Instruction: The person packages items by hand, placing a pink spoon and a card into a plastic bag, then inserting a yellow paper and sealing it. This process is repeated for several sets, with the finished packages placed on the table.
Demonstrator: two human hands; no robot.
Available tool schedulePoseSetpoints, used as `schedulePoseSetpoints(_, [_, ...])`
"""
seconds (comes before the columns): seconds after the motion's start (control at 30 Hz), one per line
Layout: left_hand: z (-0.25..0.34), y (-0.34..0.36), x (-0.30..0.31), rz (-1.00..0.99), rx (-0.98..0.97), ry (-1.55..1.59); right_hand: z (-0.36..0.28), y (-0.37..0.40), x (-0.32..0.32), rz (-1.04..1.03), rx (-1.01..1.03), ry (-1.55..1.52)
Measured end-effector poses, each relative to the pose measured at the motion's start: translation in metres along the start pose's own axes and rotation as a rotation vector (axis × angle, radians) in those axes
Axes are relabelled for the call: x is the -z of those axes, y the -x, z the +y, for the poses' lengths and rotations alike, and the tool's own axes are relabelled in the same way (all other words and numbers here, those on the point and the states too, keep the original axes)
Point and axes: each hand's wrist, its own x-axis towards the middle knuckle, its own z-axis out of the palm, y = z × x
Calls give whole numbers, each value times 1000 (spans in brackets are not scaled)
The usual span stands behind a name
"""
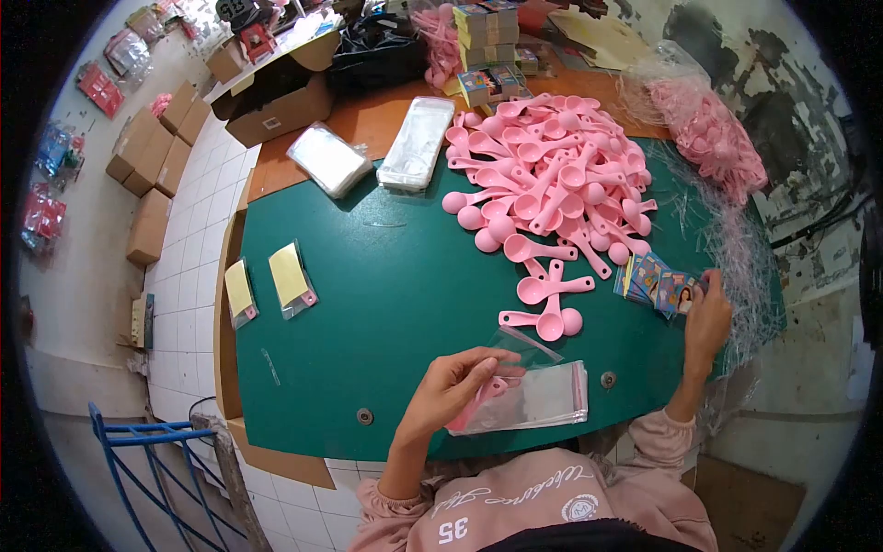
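My left hand (451, 391) grips a clear plastic bag (520, 368) with a pink scoop partly inside it, just above a stack of clear bags (543, 400) at the near edge of the green table (386, 285). My right hand (706, 317) reaches to the right and touches a fanned pile of printed cards (655, 279). A large heap of pink scoops (552, 170) lies across the table's far right, with a few loose ones (547, 304) between the heap and the bags.
Two packed bags with yellow cards (292, 279) lie at the table's left. Stacks of clear bags (418, 143) sit at the far edge. A plastic sack of pink scoops (713, 129) is at the right. Cardboard boxes (276, 97) and a blue rack (152, 460) stand to the left.
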Motion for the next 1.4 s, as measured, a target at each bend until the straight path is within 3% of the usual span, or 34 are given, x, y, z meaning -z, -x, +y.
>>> schedulePoseSetpoints(0.07, [-2,0,1,2,4,-21,-18,7,14,71,82,55])
schedulePoseSetpoints(0.13, [-2,-2,0,-19,-14,-45,-43,16,29,-37,205,-399])
schedulePoseSetpoints(0.17, [-2,-2,-1,-20,-13,-45,-54,22,32,-38,204,-399])
schedulePoseSetpoints(0.23, [-1,-3,-4,-2,-11,-73,-74,34,36,-478,165,-803])
schedulePoseSetpoints(0.27, [-2,-3,-3,-1,-12,-74,-82,40,34,-477,165,-804])
schedulePoseSetpoints(0.33, [-3,-2,2,12,83,-301,-94,49,26,-535,370,-984])
schedulePoseSetpoints(0.43, [4,1,2,-12,54,-398,-98,48,24,-597,550,-936])
schedulePoseSetpoints(0.6, [-2,-1,-1,-26,-47,-213,-98,46,27,-490,484,-925])
schedulePoseSetpoints(0.8, [-6,-3,3,-25,-95,-270,-98,45,31,-534,696,-806])
schedulePoseSetpoints(1.0, [-10,-2,0,-59,-16,-395,-105,43,25,-789,798,-807])
schedulePoseSetpoints(1.07, [-16,-3,-3,-97,-32,-385,-109,43,24,-1027,823,-734])
schedulePoseSetpoints(1.17, [-20,-3,-4,-131,-97,-396,-111,52,8,-1112,972,-606])
schedulePoseSetpoints(1.23, [-8,-1,-8,-123,-7,-677,-107,60,-7,-1074,966,-655])
schedulePoseSetpoints(1.3, [-3,5,-12,-68,5,-755,-105,63,-17,-1057,1026,-815])
schedulePoseSetpoints(1.33, [-2,7,-12,-16,16,-833,-105,62,-14,-1058,1027,-817])
schedulePoseSetpoints(1.4, [2,12,-2,-47,30,-691,-105,57,-7,-1246,772,-908])
